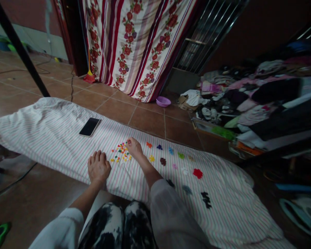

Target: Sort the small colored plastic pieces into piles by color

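Observation:
My left hand [99, 167] lies flat on the striped cloth [67, 138], fingers spread, just left of a loose pile of small mixed-colour pieces [121, 154]. At the pile's upper right edge my right hand [134, 147] has its fingers pinched together; what they hold, if anything, is too small to make out. Sorted by colour, small heaps lie to the right: orange [149, 145], yellow [151, 158], dark blue [159, 147], brown [163, 161], light blue [171, 150], green [181, 155], red [197, 173] and black [206, 200].
A phone [90, 127] lies on the cloth at the upper left. Beyond the cloth, a purple basin [163, 101] stands on the tiled floor by a floral curtain [134, 45]. Clothes [230, 90] are heaped at the right.

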